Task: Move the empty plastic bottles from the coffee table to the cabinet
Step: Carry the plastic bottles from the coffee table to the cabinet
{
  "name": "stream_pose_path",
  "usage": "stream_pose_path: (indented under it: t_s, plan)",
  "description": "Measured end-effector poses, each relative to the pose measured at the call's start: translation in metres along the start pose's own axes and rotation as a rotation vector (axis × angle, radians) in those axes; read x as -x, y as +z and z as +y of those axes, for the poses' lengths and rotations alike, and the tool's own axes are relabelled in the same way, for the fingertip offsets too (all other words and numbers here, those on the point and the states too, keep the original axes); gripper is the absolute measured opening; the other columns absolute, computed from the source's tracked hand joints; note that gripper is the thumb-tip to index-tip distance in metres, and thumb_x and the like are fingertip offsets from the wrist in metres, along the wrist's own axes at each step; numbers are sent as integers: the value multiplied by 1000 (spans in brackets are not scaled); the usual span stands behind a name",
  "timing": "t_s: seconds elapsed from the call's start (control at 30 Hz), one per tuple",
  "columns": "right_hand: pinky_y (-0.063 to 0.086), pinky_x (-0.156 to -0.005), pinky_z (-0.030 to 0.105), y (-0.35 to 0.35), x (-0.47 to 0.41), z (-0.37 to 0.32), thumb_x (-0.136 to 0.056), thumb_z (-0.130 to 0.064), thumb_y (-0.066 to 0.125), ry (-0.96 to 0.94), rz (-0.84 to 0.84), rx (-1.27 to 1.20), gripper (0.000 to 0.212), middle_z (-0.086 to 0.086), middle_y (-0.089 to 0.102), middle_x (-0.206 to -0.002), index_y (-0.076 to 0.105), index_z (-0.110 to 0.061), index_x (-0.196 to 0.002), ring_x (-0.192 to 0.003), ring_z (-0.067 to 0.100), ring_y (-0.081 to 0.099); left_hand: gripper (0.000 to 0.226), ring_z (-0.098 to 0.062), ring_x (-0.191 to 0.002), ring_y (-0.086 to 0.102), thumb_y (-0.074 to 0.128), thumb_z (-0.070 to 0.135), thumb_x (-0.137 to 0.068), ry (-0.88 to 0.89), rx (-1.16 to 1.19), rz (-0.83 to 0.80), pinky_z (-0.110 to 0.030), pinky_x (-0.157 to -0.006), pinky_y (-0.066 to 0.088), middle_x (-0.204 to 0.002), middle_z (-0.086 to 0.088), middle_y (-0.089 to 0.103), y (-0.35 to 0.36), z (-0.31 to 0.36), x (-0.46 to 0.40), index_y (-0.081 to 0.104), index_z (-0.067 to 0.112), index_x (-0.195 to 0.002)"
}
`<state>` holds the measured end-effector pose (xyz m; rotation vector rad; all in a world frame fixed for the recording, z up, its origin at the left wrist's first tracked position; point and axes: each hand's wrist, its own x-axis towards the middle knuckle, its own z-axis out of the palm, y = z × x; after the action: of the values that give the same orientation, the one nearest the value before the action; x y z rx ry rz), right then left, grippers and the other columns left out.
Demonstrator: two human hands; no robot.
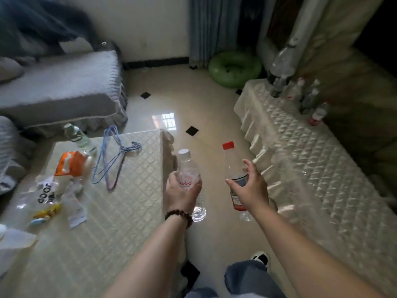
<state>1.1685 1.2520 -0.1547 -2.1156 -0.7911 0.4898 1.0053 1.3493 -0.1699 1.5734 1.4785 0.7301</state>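
My left hand grips a clear plastic bottle with a white cap upright over the floor, just right of the coffee table. My right hand holds a clear bottle with a red cap around its middle, fingers partly spread. Both bottles hang in the gap between the coffee table and the cloth-covered cabinet on the right. Another bottle with a pale green label lies at the table's far edge. Several empty bottles stand at the cabinet's far end.
The coffee table carries blue wire hangers, an orange-and-white packet, plastic bags and a paper slip. A grey sofa stands at the left rear. A green inflatable ring lies on the tiled floor. My leg and shoe show below.
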Motion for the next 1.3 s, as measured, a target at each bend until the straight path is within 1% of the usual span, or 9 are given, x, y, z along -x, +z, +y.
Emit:
stream_pose_path:
  t_s: [0.13, 0.2, 0.33, 0.37, 0.57, 0.67, 0.97, 1.17, 1.3]
  plan:
    - [42, -94, 32, -49, -31, 36, -69, -32, 81, 65, 107, -23, 76, 8, 56, -127, 43, -19, -134, -117, 26, 52, 42, -19, -81, 60, 79, 47, -66, 91, -37, -85, -36, -74, 51, -90, -1, 60, 62, 41, -5, 46, 28, -84]
    - [43, -93, 33, -75, -48, 54, -69, -33, 81, 96, 149, -17, 76, 7, 57, -125, 43, -20, -133, -115, 26, 53, 42, -18, -79, 62, 80, 47, -66, 106, -46, -133, -34, -73, 52, -90, -1, 62, 96, 64, -6, 48, 28, -87]
    - [49, -91, 39, -124, -86, 91, -67, -39, 79, 159, 200, -31, 75, 3, 58, -123, 41, -28, -131, -111, 24, 55, 41, -7, -71, 61, 83, 35, -67, 105, 0, -230, -19, -61, 47, -84, 6, 61, 166, 109, -7, 43, 35, -79]
    - [50, -89, 41, -137, -96, 99, -67, -41, 78, 173, 206, -34, 74, 2, 58, -121, 41, -30, -130, -110, 23, 56, 42, -7, -71, 61, 83, 34, -66, 109, 5, -240, -19, -60, 47, -83, 6, 61, 183, 120, -7, 43, 33, -77]
    - [49, -88, 39, -206, -147, 145, -70, -34, 78, 224, 291, -42, 70, 1, 59, -120, 43, -26, -130, -109, 22, 56, 39, -11, -75, 64, 83, 32, -64, 111, 28, -334, -35, -70, 56, -91, -2, 64, 279, 164, -15, 48, 31, -81]
    - [51, -87, 40, -226, -165, 167, -68, -40, 78, 278, 327, -41, 71, 2, 60, -120, 42, -29, -129, -109, 23, 57, 41, -12, -80, 64, 83, 34, -64, 115, 25, -374, -39, -75, 56, -96, -2, 63, 314, 179, -23, 48, 32, -86]
    - [51, -89, 41, -233, -235, 196, -68, -42, 79, 438, 389, -71, 73, 2, 60, -123, 41, -30, -129, -110, 24, 58, 51, -17, -91, 61, 82, 38, -65, 169, -47, -479, -40, -79, 56, -104, 1, 59, 395, 215, -89, 46, 31, -101]
    - [46, -85, 32, -204, -314, 199, -72, -38, 78, 544, 462, -83, 74, 6, 56, -127, 40, -22, -134, -111, 25, 57, 53, -16, -93, 61, 81, 39, -66, 202, -109, -645, -39, -81, 56, -107, 3, 58, 462, 228, -165, 42, 36, -101]
    - [44, -88, 32, -177, -370, 185, -72, -38, 78, 614, 485, -115, 77, 8, 55, -130, 39, -21, -136, -115, 26, 55, 59, -17, -95, 61, 80, 43, -66, 211, -161, -728, -39, -82, 55, -110, 2, 60, 494, 239, -224, 46, 28, -112]
